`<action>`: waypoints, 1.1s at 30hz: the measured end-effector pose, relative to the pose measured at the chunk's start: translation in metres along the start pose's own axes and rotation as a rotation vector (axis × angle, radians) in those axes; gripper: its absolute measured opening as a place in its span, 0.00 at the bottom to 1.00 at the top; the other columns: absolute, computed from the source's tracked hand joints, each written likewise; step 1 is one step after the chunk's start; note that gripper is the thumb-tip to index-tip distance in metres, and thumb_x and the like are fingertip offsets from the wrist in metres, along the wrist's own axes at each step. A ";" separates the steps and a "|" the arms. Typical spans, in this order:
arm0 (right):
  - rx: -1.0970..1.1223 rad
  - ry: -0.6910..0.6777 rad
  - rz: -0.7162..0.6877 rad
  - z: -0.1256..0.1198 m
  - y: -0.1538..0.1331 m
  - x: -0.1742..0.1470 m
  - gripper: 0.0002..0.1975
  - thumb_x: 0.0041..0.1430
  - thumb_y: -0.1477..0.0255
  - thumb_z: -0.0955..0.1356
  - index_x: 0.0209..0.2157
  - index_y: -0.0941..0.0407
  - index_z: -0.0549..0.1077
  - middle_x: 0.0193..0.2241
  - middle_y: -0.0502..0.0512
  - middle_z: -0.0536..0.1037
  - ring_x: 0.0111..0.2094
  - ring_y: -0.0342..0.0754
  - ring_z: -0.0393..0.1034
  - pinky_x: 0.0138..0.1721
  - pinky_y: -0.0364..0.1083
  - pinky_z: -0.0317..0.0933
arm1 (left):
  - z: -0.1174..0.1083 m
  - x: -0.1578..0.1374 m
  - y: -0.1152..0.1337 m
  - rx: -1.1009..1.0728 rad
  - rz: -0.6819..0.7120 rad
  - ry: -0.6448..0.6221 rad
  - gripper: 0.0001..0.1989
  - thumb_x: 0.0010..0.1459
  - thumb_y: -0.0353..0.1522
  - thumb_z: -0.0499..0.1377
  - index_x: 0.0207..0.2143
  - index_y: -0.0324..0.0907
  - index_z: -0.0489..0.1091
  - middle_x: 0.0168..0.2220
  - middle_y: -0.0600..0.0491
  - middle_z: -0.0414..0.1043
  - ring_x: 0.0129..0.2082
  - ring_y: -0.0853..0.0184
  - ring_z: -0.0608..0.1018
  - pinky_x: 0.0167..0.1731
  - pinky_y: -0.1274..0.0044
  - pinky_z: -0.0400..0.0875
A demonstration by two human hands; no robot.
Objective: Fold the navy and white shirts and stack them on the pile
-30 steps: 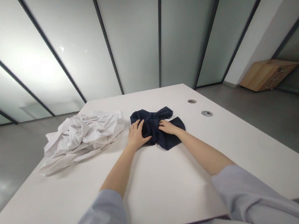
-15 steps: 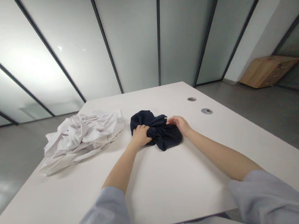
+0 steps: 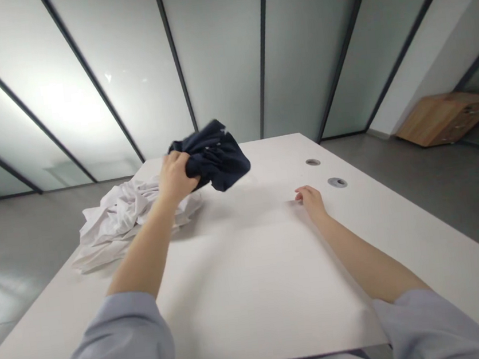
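Note:
A bunched navy cloth point(image 3: 220, 157) is held in the air above the far part of the table. My left hand point(image 3: 176, 176) grips its left end, with the fingers wrapped into the fabric. Whether it is a garment I cannot tell. Just beyond and below my left forearm lies a heaped white cloth point(image 3: 118, 216), partly hidden by that arm. My right hand point(image 3: 310, 199) rests at the white tabletop point(image 3: 252, 293), holding nothing, its fingers loosely bent and apart.
Two round grommets point(image 3: 337, 183) are set in the table on the right, one just beyond my right hand. Frosted glass panels point(image 3: 221, 60) stand behind the table. A wooden cabinet point(image 3: 444, 116) is on the floor at the far right.
My left hand has lifted the navy cloth off the table and carried it up and left towards the white heap. My right hand has let go of it and moved slightly right.

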State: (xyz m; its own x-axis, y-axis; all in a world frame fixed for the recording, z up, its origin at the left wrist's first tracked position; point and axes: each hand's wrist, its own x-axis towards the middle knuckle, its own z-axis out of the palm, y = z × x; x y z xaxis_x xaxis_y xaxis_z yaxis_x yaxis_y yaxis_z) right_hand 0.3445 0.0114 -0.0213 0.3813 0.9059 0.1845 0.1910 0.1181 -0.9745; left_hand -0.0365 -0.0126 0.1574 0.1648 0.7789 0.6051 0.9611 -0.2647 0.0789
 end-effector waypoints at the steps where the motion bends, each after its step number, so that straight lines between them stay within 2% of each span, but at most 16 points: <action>1: 0.002 0.004 0.006 -0.001 0.000 0.000 0.10 0.44 0.63 0.63 0.23 0.54 0.71 0.16 0.49 0.70 0.22 0.46 0.63 0.24 0.44 0.55 | -0.019 0.009 -0.015 0.061 -0.032 0.026 0.22 0.52 0.36 0.58 0.49 0.38 0.65 0.51 0.47 0.62 0.56 0.50 0.63 0.56 0.62 0.56; 4: 0.012 0.002 0.021 -0.001 0.001 0.000 0.09 0.45 0.63 0.64 0.23 0.54 0.71 0.16 0.49 0.70 0.21 0.45 0.63 0.23 0.44 0.55 | -0.059 0.025 -0.065 0.241 -0.154 0.040 0.24 0.55 0.39 0.57 0.50 0.34 0.63 0.53 0.47 0.60 0.58 0.49 0.61 0.57 0.59 0.53; 6: 0.019 0.001 0.031 -0.001 0.001 0.000 0.09 0.45 0.63 0.64 0.23 0.54 0.71 0.16 0.49 0.69 0.20 0.45 0.62 0.22 0.44 0.54 | -0.062 0.023 -0.095 0.334 -0.263 -0.016 0.24 0.56 0.40 0.57 0.50 0.31 0.63 0.54 0.46 0.61 0.57 0.49 0.62 0.57 0.59 0.55; 8: 0.014 -0.007 0.026 0.000 0.001 0.000 0.10 0.44 0.63 0.64 0.23 0.54 0.71 0.16 0.49 0.69 0.20 0.45 0.62 0.21 0.43 0.54 | -0.048 0.010 -0.120 0.389 -0.409 -0.105 0.23 0.57 0.40 0.57 0.49 0.31 0.64 0.52 0.44 0.65 0.55 0.50 0.66 0.54 0.61 0.60; 10: 0.001 -0.015 0.018 0.001 0.000 0.000 0.11 0.44 0.62 0.64 0.23 0.55 0.71 0.15 0.48 0.69 0.20 0.45 0.61 0.22 0.43 0.53 | -0.021 -0.012 -0.135 0.350 -0.560 -0.347 0.23 0.56 0.41 0.58 0.49 0.33 0.65 0.51 0.41 0.69 0.52 0.50 0.70 0.49 0.64 0.65; 12: -0.020 -0.025 0.008 0.001 -0.001 0.000 0.11 0.44 0.61 0.64 0.22 0.55 0.70 0.16 0.48 0.69 0.20 0.45 0.62 0.22 0.43 0.53 | 0.006 -0.034 -0.144 0.268 -0.679 -0.574 0.28 0.54 0.44 0.60 0.52 0.36 0.64 0.53 0.37 0.68 0.52 0.47 0.72 0.46 0.62 0.68; 15: -0.053 -0.043 -0.009 0.001 -0.003 -0.001 0.13 0.43 0.60 0.64 0.21 0.55 0.70 0.16 0.48 0.69 0.21 0.44 0.61 0.24 0.44 0.54 | 0.027 -0.053 -0.153 0.254 -0.714 -0.544 0.36 0.51 0.49 0.60 0.57 0.38 0.60 0.57 0.34 0.64 0.56 0.42 0.68 0.49 0.56 0.66; 19: -0.066 -0.065 -0.008 0.001 -0.003 -0.002 0.14 0.43 0.59 0.64 0.22 0.55 0.70 0.16 0.48 0.69 0.21 0.44 0.61 0.25 0.44 0.54 | 0.012 -0.045 -0.161 0.170 -0.674 -0.478 0.45 0.48 0.48 0.62 0.63 0.36 0.52 0.61 0.33 0.59 0.59 0.41 0.65 0.52 0.56 0.63; 21: -0.076 -0.079 0.000 0.002 -0.002 -0.001 0.13 0.43 0.60 0.64 0.22 0.55 0.70 0.16 0.48 0.70 0.21 0.44 0.61 0.25 0.44 0.54 | -0.003 -0.037 -0.151 0.196 -0.653 -0.318 0.44 0.48 0.46 0.62 0.62 0.34 0.53 0.62 0.33 0.58 0.61 0.39 0.61 0.54 0.53 0.59; 23: -0.092 -0.086 0.009 0.003 0.000 0.000 0.12 0.43 0.61 0.64 0.22 0.55 0.70 0.16 0.48 0.70 0.21 0.44 0.61 0.25 0.44 0.53 | -0.012 -0.031 -0.127 0.211 -0.578 -0.090 0.38 0.51 0.43 0.61 0.60 0.34 0.57 0.61 0.34 0.58 0.62 0.40 0.59 0.56 0.53 0.56; 25: -0.118 -0.091 0.014 0.005 0.001 0.002 0.11 0.43 0.62 0.64 0.21 0.55 0.70 0.16 0.48 0.69 0.21 0.45 0.61 0.26 0.44 0.53 | -0.009 -0.030 -0.091 0.130 -0.382 0.098 0.29 0.55 0.41 0.57 0.57 0.38 0.61 0.59 0.40 0.63 0.60 0.47 0.63 0.57 0.58 0.58; 26: -0.137 -0.096 0.019 0.006 0.001 0.003 0.11 0.43 0.62 0.64 0.21 0.55 0.70 0.16 0.48 0.69 0.21 0.45 0.61 0.26 0.44 0.53 | -0.002 -0.032 -0.070 0.075 -0.288 0.125 0.25 0.56 0.40 0.55 0.55 0.40 0.63 0.56 0.42 0.66 0.58 0.51 0.66 0.56 0.60 0.60; 28: -0.180 -0.099 0.040 0.010 -0.001 0.006 0.10 0.44 0.64 0.63 0.20 0.55 0.69 0.16 0.49 0.70 0.21 0.45 0.62 0.26 0.44 0.54 | 0.022 -0.038 -0.030 -0.051 -0.159 0.045 0.20 0.58 0.39 0.54 0.50 0.41 0.67 0.47 0.46 0.72 0.48 0.57 0.74 0.51 0.66 0.65; 30: -0.237 -0.104 0.049 0.014 -0.005 0.009 0.09 0.45 0.65 0.63 0.20 0.55 0.69 0.17 0.50 0.71 0.22 0.46 0.63 0.27 0.44 0.54 | 0.056 -0.047 0.003 -0.172 -0.086 -0.149 0.17 0.58 0.39 0.54 0.47 0.42 0.69 0.42 0.49 0.75 0.38 0.62 0.77 0.44 0.71 0.69; 31: -0.276 -0.108 0.023 0.016 -0.007 0.010 0.09 0.46 0.66 0.62 0.20 0.55 0.69 0.19 0.51 0.72 0.23 0.47 0.64 0.28 0.45 0.55 | 0.075 -0.053 0.016 -0.212 -0.084 -0.216 0.16 0.58 0.38 0.54 0.46 0.42 0.70 0.41 0.50 0.75 0.36 0.64 0.77 0.42 0.71 0.70; 33: -0.376 -0.110 -0.109 0.021 -0.009 0.011 0.10 0.48 0.67 0.61 0.21 0.55 0.70 0.22 0.53 0.75 0.27 0.48 0.66 0.32 0.46 0.58 | 0.109 -0.064 0.033 -0.245 -0.112 -0.264 0.14 0.59 0.36 0.53 0.44 0.41 0.71 0.42 0.49 0.75 0.37 0.64 0.77 0.42 0.72 0.70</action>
State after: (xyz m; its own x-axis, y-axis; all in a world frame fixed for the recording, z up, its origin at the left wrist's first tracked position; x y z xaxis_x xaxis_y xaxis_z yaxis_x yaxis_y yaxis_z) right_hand 0.3282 0.0283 -0.0128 0.2459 0.9367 0.2492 0.5500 0.0768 -0.8316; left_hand 0.0085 -0.0088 0.0349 0.1436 0.9220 0.3596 0.9003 -0.2726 0.3394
